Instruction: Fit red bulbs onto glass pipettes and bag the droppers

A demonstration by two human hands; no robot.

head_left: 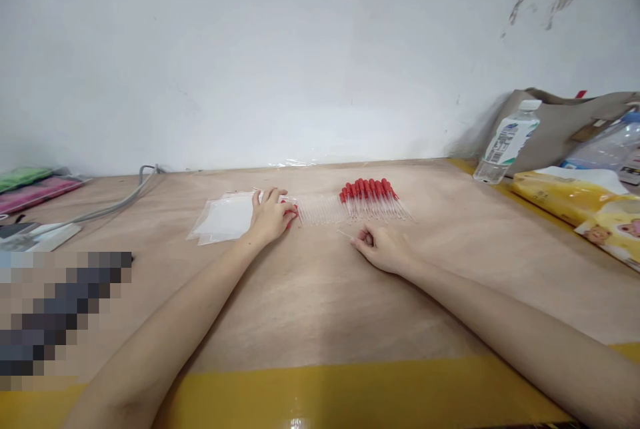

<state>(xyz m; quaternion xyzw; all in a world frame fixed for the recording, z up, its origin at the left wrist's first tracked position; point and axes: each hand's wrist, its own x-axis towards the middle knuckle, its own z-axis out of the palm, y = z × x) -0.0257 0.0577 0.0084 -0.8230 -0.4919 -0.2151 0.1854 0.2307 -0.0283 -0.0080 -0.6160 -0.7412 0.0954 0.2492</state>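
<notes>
My left hand (271, 216) rests at the right edge of clear plastic bags (227, 217), its thumb and forefinger closed at some red rubber bulbs (295, 208); its other fingers are spread. The bulbs are partly hidden under the hand. Between my hands lies a row of thin clear tubes (320, 210). To its right is a pile of droppers (367, 190), red bulbs pointing away from me. In front of that pile, my right hand (383, 247) pinches one thin clear tube (344, 234), which points left.
At right stand a water bottle (507, 142) and a grey bag (560, 126), with a yellow wipes pack (565, 192) before them. A grey cable (123, 204) and pink and green packets (40, 192) lie at left. Yellow tape (320, 392) lines the table's front edge.
</notes>
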